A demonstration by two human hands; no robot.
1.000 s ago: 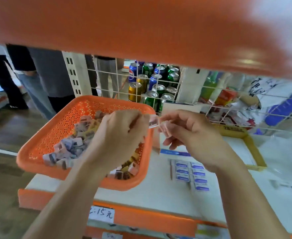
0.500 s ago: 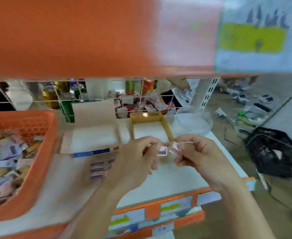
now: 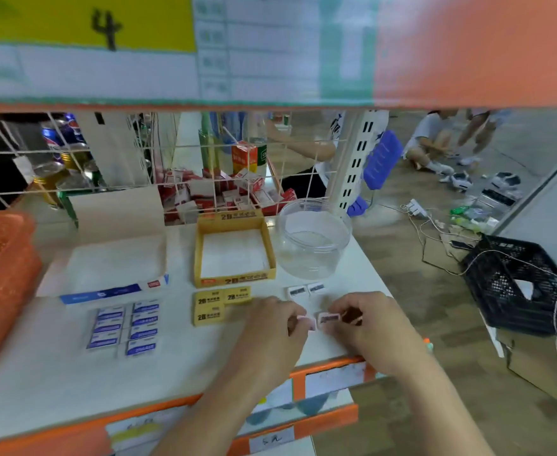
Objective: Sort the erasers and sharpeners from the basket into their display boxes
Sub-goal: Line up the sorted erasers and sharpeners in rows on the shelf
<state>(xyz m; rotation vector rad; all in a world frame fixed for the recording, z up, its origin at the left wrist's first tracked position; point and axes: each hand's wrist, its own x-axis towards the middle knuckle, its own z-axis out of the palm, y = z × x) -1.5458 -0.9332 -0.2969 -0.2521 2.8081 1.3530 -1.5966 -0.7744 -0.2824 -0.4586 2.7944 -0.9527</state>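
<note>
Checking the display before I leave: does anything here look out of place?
Yes. The yellow display box stands empty while three yellow erasers lie loose on the shelf in front of it. The blue erasers lie in slightly crooked rows outside the white box. The left hand and right hand each pinch a small piece.

1. The left hand point(image 3: 270, 327) pinches the first pinkish item point(image 3: 309, 323) near the white shelf's point(image 3: 73, 383) front edge.
2. The right hand point(image 3: 366, 324) pinches the second pinkish item point(image 3: 329, 318) just beside it.
3. Three yellow erasers point(image 3: 219, 304) lie before the yellow display box point(image 3: 234, 280).
4. The orange basket point(image 3: 4, 284) sits far left.
</note>
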